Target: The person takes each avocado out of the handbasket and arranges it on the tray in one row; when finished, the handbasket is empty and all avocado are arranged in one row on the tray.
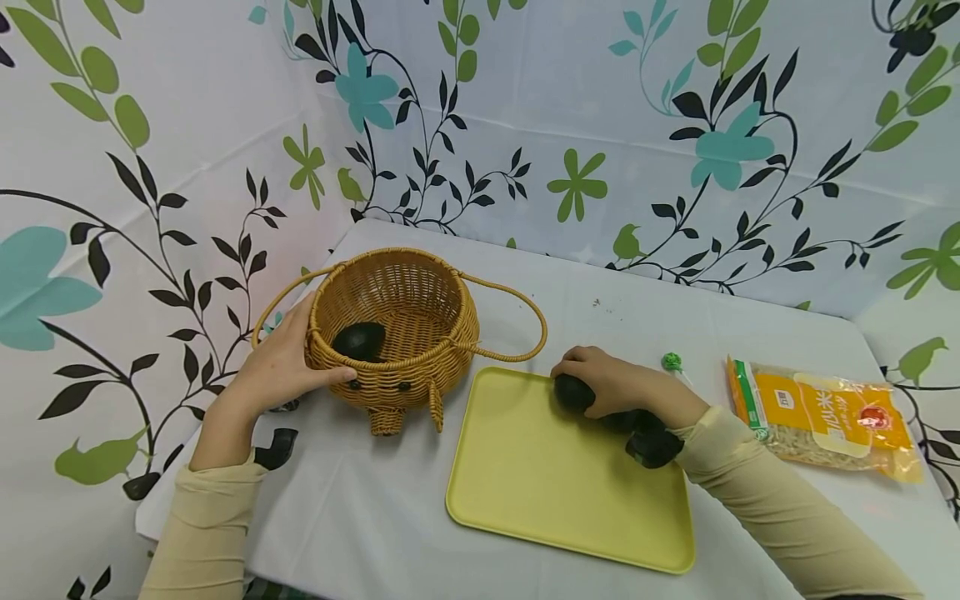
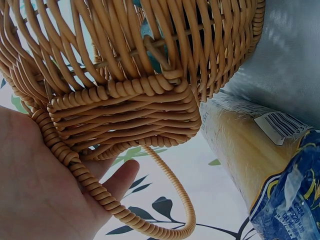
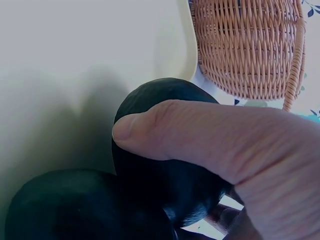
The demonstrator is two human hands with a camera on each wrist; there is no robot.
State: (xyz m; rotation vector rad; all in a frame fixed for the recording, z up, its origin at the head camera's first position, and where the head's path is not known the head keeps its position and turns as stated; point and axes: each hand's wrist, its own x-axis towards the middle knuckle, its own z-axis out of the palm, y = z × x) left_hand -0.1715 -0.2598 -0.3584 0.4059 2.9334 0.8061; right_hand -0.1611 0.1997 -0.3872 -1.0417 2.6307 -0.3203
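A wicker basket [image 1: 390,367] with two loop handles and an animal-like front stands on the white cloth, one dark green avocado [image 1: 360,342] inside. At its left side, my left hand [image 1: 281,362] holds the rim, thumb laid along the front; the left wrist view shows a handle [image 2: 170,175] crossing the palm. My right hand [image 1: 611,379] grips another avocado [image 1: 573,393] over the yellow tray [image 1: 517,492]. The right wrist view has the thumb pressed across this avocado [image 3: 160,95]. More dark avocados [image 1: 654,442] lie on the tray beneath the wrist, partly hidden.
Right of the tray lie an orange, partly clear food bag [image 1: 832,412] and a green round-headed lollipop [image 1: 672,362]. Beside the basket in the left wrist view is a clear package with a barcode label [image 2: 282,127] and blue end. A leaf-patterned cloth [image 1: 510,125] hangs behind.
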